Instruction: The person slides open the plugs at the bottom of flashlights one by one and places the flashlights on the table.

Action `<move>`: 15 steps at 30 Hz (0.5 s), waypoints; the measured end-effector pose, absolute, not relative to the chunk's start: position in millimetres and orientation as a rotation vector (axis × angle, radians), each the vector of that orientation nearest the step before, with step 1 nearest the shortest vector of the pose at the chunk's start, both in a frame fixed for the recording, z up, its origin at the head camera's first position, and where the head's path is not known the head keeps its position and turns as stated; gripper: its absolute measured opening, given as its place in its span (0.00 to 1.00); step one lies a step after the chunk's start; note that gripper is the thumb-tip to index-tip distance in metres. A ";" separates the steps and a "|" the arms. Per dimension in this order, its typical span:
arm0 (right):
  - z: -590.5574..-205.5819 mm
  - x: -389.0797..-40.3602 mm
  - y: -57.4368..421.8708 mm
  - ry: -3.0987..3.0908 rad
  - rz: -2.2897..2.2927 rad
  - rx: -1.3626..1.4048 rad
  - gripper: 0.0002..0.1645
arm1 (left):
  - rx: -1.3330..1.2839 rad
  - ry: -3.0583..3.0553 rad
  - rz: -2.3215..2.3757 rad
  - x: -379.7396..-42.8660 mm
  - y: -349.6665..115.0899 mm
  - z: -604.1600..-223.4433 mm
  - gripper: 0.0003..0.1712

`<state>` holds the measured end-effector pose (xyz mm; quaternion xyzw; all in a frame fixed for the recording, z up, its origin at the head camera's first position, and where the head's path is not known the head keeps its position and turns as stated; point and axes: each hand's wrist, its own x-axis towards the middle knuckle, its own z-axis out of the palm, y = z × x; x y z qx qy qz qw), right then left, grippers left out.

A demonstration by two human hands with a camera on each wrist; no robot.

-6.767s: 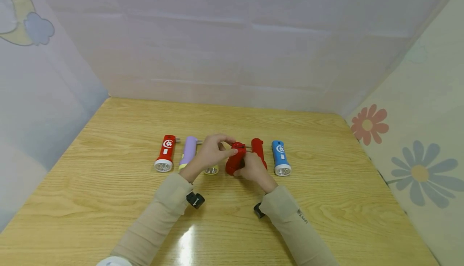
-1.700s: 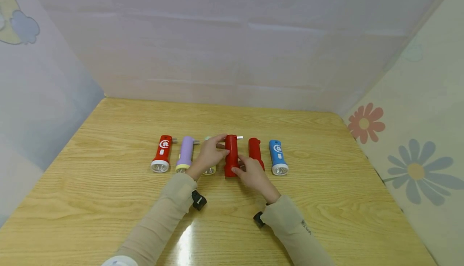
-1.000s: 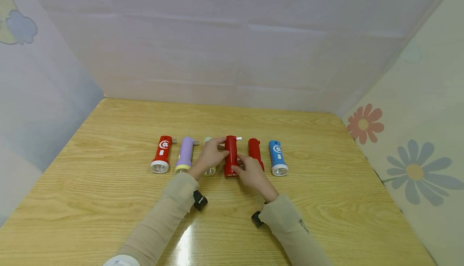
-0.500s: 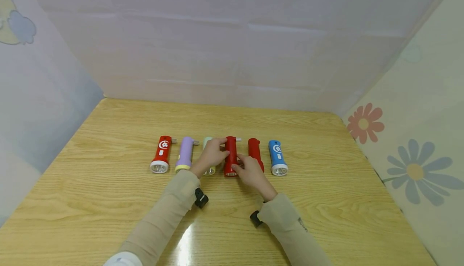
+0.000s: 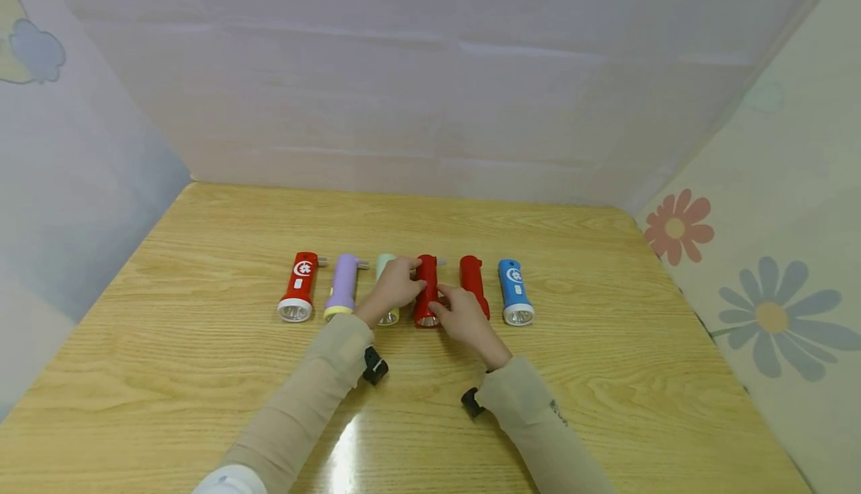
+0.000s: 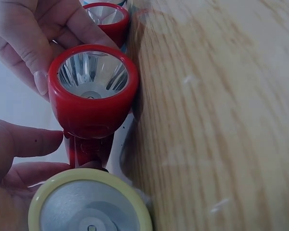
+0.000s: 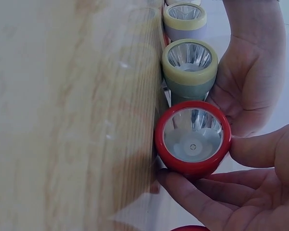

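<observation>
The red torch [image 5: 424, 291], 4th of 6 in the row, lies on the worktop [image 5: 430, 434], perhaps not quite flat. The left hand [image 5: 397, 282] pinches its tail, fingers [image 6: 41, 143] just parted round it; the right hand [image 5: 464, 316] pinches its head. It looks light, stiff, slick; I'd grip the barrel, sparing the lens [image 6: 93, 74].

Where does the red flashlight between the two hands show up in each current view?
Head: red flashlight, just below centre.
Left wrist: red flashlight, left of centre, lens facing the camera.
Right wrist: red flashlight, right of centre, lens facing the camera.
Shared landmark: the yellow-rimmed flashlight next to it, on its left, below and above respectively.
</observation>
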<state>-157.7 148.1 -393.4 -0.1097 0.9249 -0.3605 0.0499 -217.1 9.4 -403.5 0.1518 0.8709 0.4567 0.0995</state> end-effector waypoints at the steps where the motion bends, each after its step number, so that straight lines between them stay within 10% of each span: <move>1: -393.2 -157.8 147.9 2.815 -1.098 -0.327 0.19 | 0.451 2.583 1.340 -217.2 9.4 -403.4 0.24; 15: -391.3 -160.5 146.9 2.775 -1.071 -0.306 0.19 | 0.455 2.649 1.241 -217.3 10.3 -402.4 0.22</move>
